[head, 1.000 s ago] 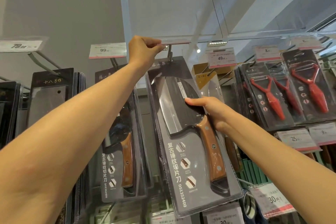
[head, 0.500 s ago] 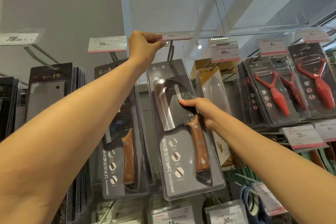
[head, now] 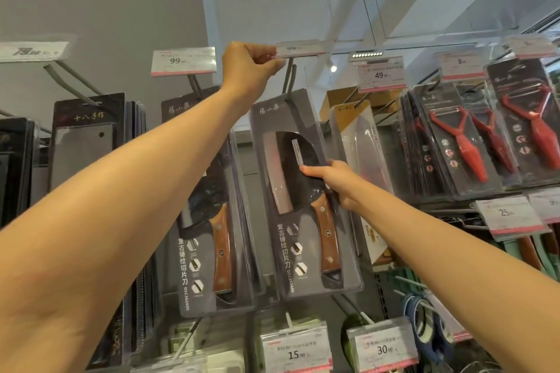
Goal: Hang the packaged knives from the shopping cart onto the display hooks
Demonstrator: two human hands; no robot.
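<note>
Pack hangs below the hook, right hand steering

Pack sits directly under the hook, its long axis running almost straight down from that hook, with the top edge nearest it and the wooden handle end lowest. I read the top of the pack as at the hook's shaft, but I cannot tell whether the hole is fully threaded on, since the card's upper edge and the wire overlap there.

My right hand is below and to the right of the hook, on the pack's right edge at about blade height. Its thumb lies across the front of the blister and the other fingers curl round behind, so it has a firm pinch on the pack. My left hand is just left of the hook's tip, level with it, fingers curled round the price tag that rides on the hook's end, holding it tilted up and out of the way.

So the pack lies up and left from my right fingers, and the right hand is the one that carries it; the left is nearer the hook itself. I judge the next move to be a push back along the wire, away from me, keeping the pack's axis vertical so the hole does not bind.

Left of the hook another pack of the same kind hangs on its own wire
</note>
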